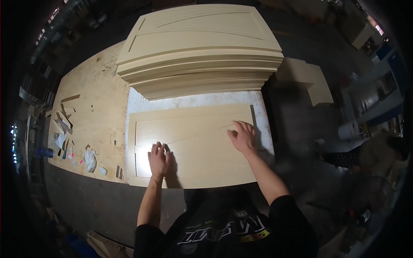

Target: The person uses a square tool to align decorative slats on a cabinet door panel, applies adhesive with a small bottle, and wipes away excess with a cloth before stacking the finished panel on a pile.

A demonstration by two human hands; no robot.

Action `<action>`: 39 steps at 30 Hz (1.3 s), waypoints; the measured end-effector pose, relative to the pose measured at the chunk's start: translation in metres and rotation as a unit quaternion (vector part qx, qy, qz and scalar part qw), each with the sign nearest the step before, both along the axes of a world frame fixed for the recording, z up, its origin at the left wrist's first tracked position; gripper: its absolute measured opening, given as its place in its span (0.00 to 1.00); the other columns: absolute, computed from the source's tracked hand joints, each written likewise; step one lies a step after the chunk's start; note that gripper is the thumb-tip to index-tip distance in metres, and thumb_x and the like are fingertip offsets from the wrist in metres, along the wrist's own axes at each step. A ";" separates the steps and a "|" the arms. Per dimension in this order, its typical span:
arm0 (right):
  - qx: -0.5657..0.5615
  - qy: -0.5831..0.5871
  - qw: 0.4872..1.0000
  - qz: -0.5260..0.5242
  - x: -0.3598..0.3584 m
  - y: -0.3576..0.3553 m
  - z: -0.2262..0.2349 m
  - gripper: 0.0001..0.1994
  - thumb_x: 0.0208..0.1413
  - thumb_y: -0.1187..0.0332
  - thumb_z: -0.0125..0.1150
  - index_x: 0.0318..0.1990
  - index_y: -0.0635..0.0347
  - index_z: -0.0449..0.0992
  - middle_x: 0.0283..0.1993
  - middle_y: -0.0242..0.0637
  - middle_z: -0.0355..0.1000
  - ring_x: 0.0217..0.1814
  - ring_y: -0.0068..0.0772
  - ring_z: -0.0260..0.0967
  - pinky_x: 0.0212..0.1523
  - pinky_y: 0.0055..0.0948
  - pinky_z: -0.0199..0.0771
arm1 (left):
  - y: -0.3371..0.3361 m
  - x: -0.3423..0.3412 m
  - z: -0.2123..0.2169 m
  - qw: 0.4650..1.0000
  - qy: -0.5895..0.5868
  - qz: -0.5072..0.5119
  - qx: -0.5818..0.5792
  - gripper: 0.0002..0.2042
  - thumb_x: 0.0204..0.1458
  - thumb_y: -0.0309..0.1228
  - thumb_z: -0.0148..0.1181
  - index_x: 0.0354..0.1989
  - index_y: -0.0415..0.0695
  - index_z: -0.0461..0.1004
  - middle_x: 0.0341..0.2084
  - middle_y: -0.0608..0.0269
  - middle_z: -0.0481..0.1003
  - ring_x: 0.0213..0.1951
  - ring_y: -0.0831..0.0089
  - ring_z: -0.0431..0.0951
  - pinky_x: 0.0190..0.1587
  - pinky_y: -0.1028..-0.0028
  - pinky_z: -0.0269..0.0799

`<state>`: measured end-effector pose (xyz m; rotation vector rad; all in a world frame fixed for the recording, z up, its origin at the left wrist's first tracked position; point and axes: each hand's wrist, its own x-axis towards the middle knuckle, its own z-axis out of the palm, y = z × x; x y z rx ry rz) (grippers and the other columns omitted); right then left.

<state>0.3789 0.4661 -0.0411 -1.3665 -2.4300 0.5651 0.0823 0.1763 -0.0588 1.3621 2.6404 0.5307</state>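
Note:
A pale cream wooden panel (202, 161) with grooved lines lies flat in front of me. My left hand (159, 161) rests on its left part, fingers stretched out and slightly bent over the surface. Toward the panel's right edge, my right hand (243, 136) touches the top with its thumb apart from the loosely bent fingers. Neither hand holds anything. Just beyond the panel rises a tall stack of similar panels (195, 45), the uppermost showing the same kind of grooves. A white, worn work surface (172, 101) shows beneath the panel and the stack.
To the left adjoins a plywood tabletop (97, 116) carrying wood strips (64, 122), a crumpled white wad (90, 160) and small scraps. A pale box-shaped piece (318, 88) stands right of the stack. Farther right, a person (380, 159) is dimly visible.

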 end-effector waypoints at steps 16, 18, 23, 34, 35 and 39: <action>0.007 -0.026 0.990 -0.135 0.086 -0.080 -0.012 0.35 0.64 0.52 0.65 0.73 0.55 0.63 0.77 0.43 0.57 0.80 0.54 0.49 0.76 0.58 0.48 | -0.065 0.012 0.020 0.988 0.008 0.072 0.136 0.17 0.60 0.36 0.65 0.56 0.47 0.79 0.60 0.50 0.73 0.65 0.51 0.69 0.66 0.42 0.61; 0.043 -0.019 0.993 -0.105 0.062 -0.072 -0.001 0.33 0.65 0.53 0.63 0.73 0.55 0.64 0.77 0.43 0.57 0.80 0.53 0.49 0.76 0.57 0.48 | -0.041 -0.002 0.025 0.991 0.032 0.048 0.122 0.19 0.59 0.37 0.66 0.58 0.48 0.77 0.64 0.49 0.69 0.67 0.49 0.67 0.68 0.38 0.58; 0.114 -0.030 0.993 0.025 -0.044 -0.045 0.028 0.31 0.66 0.52 0.63 0.72 0.53 0.67 0.77 0.44 0.58 0.81 0.52 0.48 0.78 0.56 0.48 | 0.042 -0.039 0.031 0.990 0.045 0.027 0.129 0.25 0.62 0.41 0.62 0.66 0.47 0.71 0.70 0.44 0.62 0.72 0.43 0.59 0.72 0.39 0.53; 0.162 0.070 0.973 0.151 -0.243 -0.028 -0.028 0.31 0.60 0.43 0.62 0.67 0.48 0.73 0.70 0.45 0.66 0.75 0.54 0.57 0.74 0.70 0.50 | 0.157 -0.035 -0.041 0.992 0.064 0.059 0.090 0.32 0.65 0.47 0.53 0.75 0.47 0.62 0.76 0.45 0.56 0.78 0.42 0.50 0.76 0.33 0.36; 0.145 0.041 0.979 0.140 -0.220 -0.020 -0.026 0.31 0.60 0.43 0.62 0.67 0.48 0.73 0.70 0.45 0.66 0.75 0.54 0.57 0.74 0.70 0.50 | 0.151 -0.034 -0.028 0.997 0.043 0.050 0.045 0.33 0.65 0.48 0.53 0.76 0.47 0.61 0.76 0.45 0.55 0.78 0.42 0.49 0.76 0.32 0.35; 0.181 -0.010 0.978 0.101 -0.145 0.063 -0.034 0.33 0.59 0.44 0.65 0.68 0.49 0.72 0.73 0.51 0.62 0.77 0.57 0.54 0.75 0.74 0.45 | 0.091 -0.100 -0.020 0.987 0.101 0.123 0.003 0.35 0.65 0.49 0.52 0.79 0.50 0.56 0.78 0.46 0.53 0.79 0.43 0.46 0.76 0.33 0.32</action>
